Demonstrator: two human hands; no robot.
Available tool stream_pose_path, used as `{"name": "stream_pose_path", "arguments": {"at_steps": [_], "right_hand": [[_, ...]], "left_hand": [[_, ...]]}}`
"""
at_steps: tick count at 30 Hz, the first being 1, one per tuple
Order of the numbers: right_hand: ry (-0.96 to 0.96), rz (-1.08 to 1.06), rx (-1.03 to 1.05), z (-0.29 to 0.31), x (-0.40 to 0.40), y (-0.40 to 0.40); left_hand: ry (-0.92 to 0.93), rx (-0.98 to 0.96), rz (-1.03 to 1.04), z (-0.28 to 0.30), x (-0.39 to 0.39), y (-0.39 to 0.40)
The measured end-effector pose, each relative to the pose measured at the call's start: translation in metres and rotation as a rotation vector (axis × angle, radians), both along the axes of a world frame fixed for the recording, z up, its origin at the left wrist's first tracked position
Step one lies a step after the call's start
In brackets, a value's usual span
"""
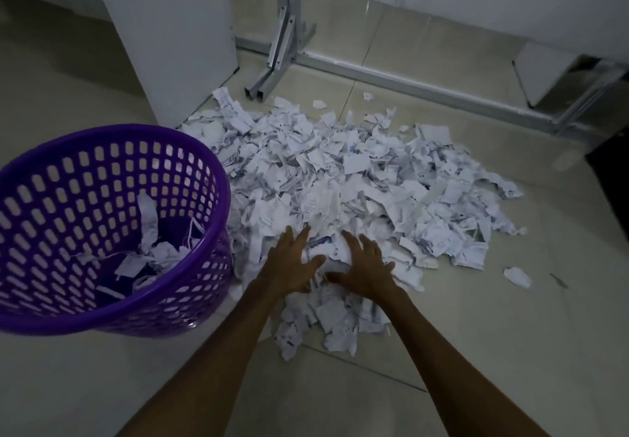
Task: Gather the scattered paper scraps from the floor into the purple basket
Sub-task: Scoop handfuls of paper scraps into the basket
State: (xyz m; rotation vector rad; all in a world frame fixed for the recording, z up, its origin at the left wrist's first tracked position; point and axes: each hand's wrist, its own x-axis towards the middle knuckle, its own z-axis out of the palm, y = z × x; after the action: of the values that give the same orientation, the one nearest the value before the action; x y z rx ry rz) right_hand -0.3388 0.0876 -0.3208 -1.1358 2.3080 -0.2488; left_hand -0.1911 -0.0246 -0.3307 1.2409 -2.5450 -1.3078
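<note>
While both arms reach forward, I see my left hand (293,259) and right hand (366,266) side by side, fingers spread wide and laid flat on the near edge of the paper scraps (340,177), holding nothing. Between the two thumbs a small clump of scraps bulges up. Beyond the fingertips the heap spreads out across the tiled floor (476,334), with a few loose pieces lying apart to the right. Left of the left hand, touching the heap, stands the purple basket (200,171), some scraps already inside. Farther off past the heap are a white panel (177,27) and a metal frame (282,45).
</note>
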Motion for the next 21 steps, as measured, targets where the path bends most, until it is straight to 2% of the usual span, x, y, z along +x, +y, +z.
{"name": "stream_pose_path", "arguments": {"at_steps": [2, 4, 6, 8, 10, 11, 13, 15, 18, 21], "right_hand": [[-0.047, 0.045, -0.048, 0.005, 0.012, 0.005], [-0.176, 0.122, -0.216, 0.014, 0.019, 0.010], [-0.254, 0.085, -0.320, 0.028, 0.024, 0.019], [-0.132, -0.036, -0.365, 0.036, 0.027, 0.027], [0.011, -0.202, -0.337, 0.037, 0.032, 0.038], [-0.019, -0.278, -0.305, 0.035, 0.035, 0.043], [-0.191, -0.361, -0.195, 0.029, 0.042, 0.050], [-0.252, -0.325, -0.082, 0.021, 0.051, 0.053], [-0.150, -0.178, -0.051, 0.012, 0.069, 0.052], [-0.007, -0.091, -0.086, 0.011, 0.085, 0.045]], "left_hand": [[0.043, 0.059, 0.002, 0.003, 0.009, 0.008], [0.092, 0.123, -0.010, 0.010, 0.017, 0.014], [0.127, 0.131, 0.000, 0.020, 0.025, 0.020], [0.170, 0.050, 0.071, 0.029, 0.032, 0.025], [0.215, -0.006, 0.100, 0.034, 0.041, 0.027], [0.228, 0.006, 0.100, 0.036, 0.044, 0.029], [0.240, 0.148, 0.139, 0.037, 0.051, 0.030], [0.231, 0.286, 0.195, 0.033, 0.057, 0.033], [0.177, 0.327, 0.202, 0.025, 0.065, 0.040], [0.203, 0.352, 0.186, 0.019, 0.070, 0.045]]}}
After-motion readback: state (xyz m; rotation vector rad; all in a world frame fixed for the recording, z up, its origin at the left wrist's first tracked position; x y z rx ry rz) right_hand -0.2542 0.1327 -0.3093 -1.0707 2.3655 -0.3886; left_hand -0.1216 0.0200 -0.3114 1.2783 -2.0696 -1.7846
